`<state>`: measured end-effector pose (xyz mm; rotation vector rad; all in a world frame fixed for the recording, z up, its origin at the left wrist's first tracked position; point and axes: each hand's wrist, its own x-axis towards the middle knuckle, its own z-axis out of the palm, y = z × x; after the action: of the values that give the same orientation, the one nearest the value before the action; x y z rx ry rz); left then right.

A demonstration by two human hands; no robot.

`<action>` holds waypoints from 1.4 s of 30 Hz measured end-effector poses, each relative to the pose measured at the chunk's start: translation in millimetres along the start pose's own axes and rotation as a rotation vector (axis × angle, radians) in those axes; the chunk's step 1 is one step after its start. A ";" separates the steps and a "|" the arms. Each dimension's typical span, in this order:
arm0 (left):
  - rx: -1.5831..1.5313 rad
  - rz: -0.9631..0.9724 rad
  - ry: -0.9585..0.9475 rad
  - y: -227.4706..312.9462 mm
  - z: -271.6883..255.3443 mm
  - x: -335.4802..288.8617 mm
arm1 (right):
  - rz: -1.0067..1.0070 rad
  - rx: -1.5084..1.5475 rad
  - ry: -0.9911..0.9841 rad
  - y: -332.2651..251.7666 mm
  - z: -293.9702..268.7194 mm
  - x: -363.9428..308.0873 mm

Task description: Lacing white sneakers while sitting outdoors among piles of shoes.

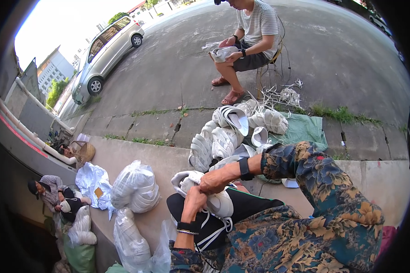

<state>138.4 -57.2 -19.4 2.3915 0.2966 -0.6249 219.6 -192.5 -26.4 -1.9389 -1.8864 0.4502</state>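
A white lace-up shoe (pixel 222 205) rests on my lap, over black trousers (pixel 250 204). My left hand (pixel 194 200) is closed at the shoe's upper, a bracelet and dark band at its wrist. From above, my right hand (pixel 215 180) meets it with curled fingers, a black band on that wrist. The fingertips press together at the shoe's opening; whether a lace is pinched between them is hidden. Loose white laces (pixel 216 236) dangle from the shoe across my leg. Just beyond my hands lies another white shoe part (pixel 182 179), partly covered by them.
A heap of white shoes (pixel 223 142) lies ahead, beside a green sack (pixel 307 129) and a tangle of laces (pixel 287 94). Stuffed clear bags (pixel 135 187) stand at left. One person (pixel 259 32) sits ahead holding a shoe; another (pixel 54 193) sits far left. A silver van (pixel 107 54) is parked beyond.
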 end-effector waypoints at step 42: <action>-0.214 0.076 -0.079 -18.1 -5.7 -5.6 | 0.267 -0.079 0.022 -9.5 7.2 -0.8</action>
<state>129.2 -39.9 -22.2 2.1571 0.2253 -0.6183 207.8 -192.8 -28.0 -2.2504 -1.6604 0.4338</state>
